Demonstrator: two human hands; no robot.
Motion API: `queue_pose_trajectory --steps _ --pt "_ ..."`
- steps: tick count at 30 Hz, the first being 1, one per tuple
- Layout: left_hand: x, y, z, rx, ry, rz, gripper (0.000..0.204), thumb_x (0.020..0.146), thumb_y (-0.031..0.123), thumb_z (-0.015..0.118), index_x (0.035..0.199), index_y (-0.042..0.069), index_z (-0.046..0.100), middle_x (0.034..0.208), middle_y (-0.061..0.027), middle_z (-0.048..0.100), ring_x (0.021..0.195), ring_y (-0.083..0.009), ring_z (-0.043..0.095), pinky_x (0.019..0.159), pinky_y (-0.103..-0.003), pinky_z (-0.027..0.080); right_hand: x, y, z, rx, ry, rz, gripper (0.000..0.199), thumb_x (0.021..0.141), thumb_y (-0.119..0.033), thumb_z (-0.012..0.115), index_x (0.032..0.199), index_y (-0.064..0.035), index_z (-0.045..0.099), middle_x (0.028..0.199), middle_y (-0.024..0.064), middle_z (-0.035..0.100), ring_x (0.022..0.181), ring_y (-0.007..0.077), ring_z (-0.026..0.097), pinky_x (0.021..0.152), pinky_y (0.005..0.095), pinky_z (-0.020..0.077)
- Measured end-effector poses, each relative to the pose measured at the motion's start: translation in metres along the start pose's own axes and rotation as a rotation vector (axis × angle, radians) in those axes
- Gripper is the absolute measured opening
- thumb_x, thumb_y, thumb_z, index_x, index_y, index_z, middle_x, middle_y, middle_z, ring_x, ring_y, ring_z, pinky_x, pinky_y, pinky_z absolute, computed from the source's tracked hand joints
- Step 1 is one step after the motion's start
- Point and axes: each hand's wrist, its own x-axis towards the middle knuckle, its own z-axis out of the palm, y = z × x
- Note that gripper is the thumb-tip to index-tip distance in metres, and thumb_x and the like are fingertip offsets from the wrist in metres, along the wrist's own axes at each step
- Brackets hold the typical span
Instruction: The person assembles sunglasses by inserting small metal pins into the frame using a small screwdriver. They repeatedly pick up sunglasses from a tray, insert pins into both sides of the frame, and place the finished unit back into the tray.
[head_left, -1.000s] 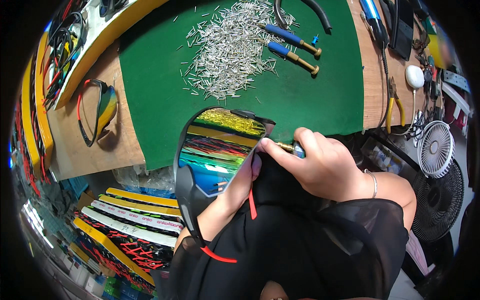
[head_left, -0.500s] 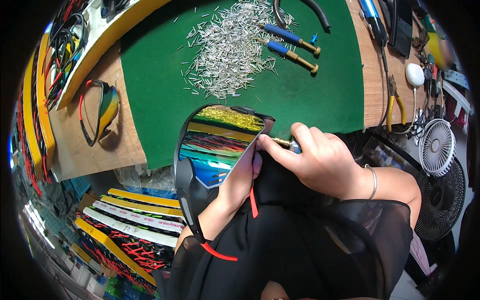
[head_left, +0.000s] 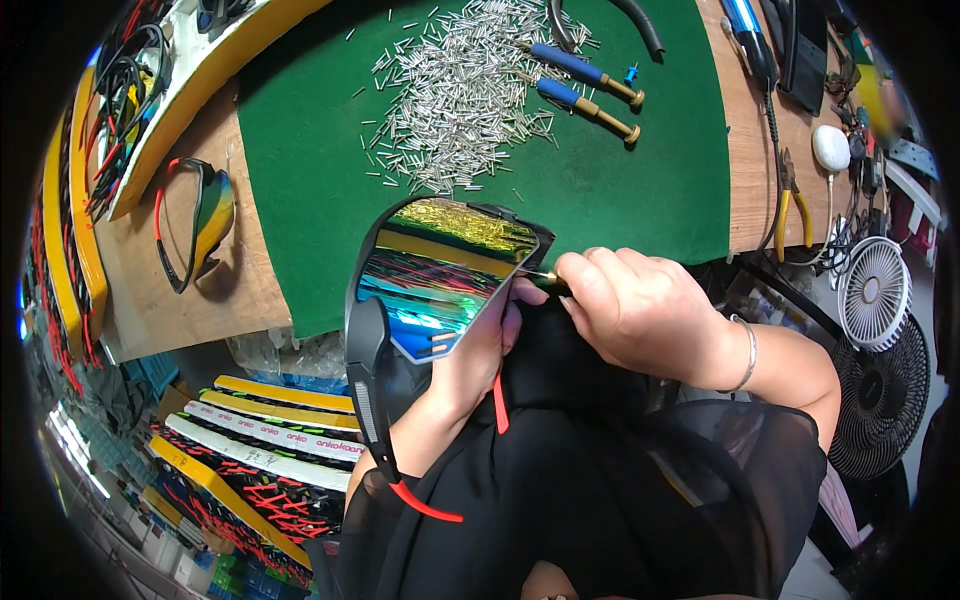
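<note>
My left hand (head_left: pixel 472 362) is closed on a pair of sport sunglasses (head_left: pixel 440 268), gripping from behind the large mirrored lens. The frame is black with red temple tips; one temple hangs down over my forearm. Most left fingers are hidden by the lens, though a thumb or fingertip shows at its right edge. My right hand (head_left: pixel 645 318) is wrapped around a small screwdriver (head_left: pixel 543 274), whose thin brass-coloured shaft points at the frame's right edge by the hinge. Its handle is covered by my fingers, and whether the tip touches a screw cannot be seen.
On the green mat (head_left: pixel 660 190) lie a heap of small metal pins (head_left: pixel 450 110) and two blue-handled screwdrivers (head_left: pixel 570 66). Another pair of sunglasses (head_left: pixel 205 225) sits at left, near yellow-edged trays (head_left: pixel 190 95). Yellow-handled pliers (head_left: pixel 795 205) and a white fan (head_left: pixel 876 295) are at right.
My right hand has turned and closed further around the screwdriver, covering its handle, with the thumb drawn back from the frame. The sunglasses have shifted slightly left and up.
</note>
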Motion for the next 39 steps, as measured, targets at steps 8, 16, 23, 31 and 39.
queue_pose_trajectory --steps 8,16,23,31,39 --pt "0.000 0.000 0.000 0.033 0.007 0.041 0.032 0.095 0.024 0.041 0.074 0.003 0.053 0.067 -0.0044 0.058 0.040 -0.0038 0.034 0.036 -0.018 0.024 -0.001 0.000 0.008 0.019 0.014 -0.002 0.010 0.079 -0.016 0.054 0.081 -0.0079 0.048 0.060 0.0004 0.043 0.049 0.0114 0.051 0.045 0.0221 0.0429" --pt "0.000 -0.003 -0.003 0.115 -0.004 0.077 0.031 0.095 0.022 0.040 0.074 0.003 0.053 0.065 -0.0036 0.056 0.040 -0.0038 0.034 0.037 -0.018 0.025 0.000 -0.004 0.012 0.065 0.021 0.016 0.010 0.078 -0.015 0.053 0.082 -0.0071 0.049 0.061 0.0009 0.046 0.050 0.0122 0.053 0.046 0.0225 0.0439" --pt "-0.001 0.005 0.001 0.163 0.043 0.034 0.035 0.095 0.025 0.040 0.070 0.004 0.052 0.057 -0.0009 0.050 0.039 -0.0031 0.031 0.036 -0.018 0.023 0.000 -0.007 0.016 -0.008 0.063 0.005 0.010 0.074 -0.015 0.055 0.079 -0.0085 0.049 0.061 0.0005 0.045 0.049 0.0112 0.052 0.042 0.0219 0.0434" --pt "0.003 0.002 -0.008 -0.046 -0.059 -0.038 0.028 0.096 0.022 0.041 0.084 0.001 0.054 0.059 -0.0009 0.053 0.039 -0.0021 0.034 0.035 -0.017 0.025 -0.001 -0.005 -0.002 0.062 -0.064 0.012 0.026 0.073 -0.011 0.061 0.095 -0.0002 0.051 0.070 0.0059 0.051 0.059 0.0192 0.054 0.055 0.0287 0.0458" --pt "-0.010 0.018 -0.001 -0.090 -0.129 -0.017 0.024 0.095 0.020 0.041 0.101 -0.001 0.050 0.074 -0.0021 0.055 0.043 -0.0016 0.032 0.037 -0.016 0.025 -0.018 0.062 -0.020 -0.205 0.133 0.303 0.034 0.074 -0.011 0.063 0.105 -0.0042 0.051 0.084 0.0109 0.050 0.077 0.0242 0.053 0.062 0.0328 0.0475"
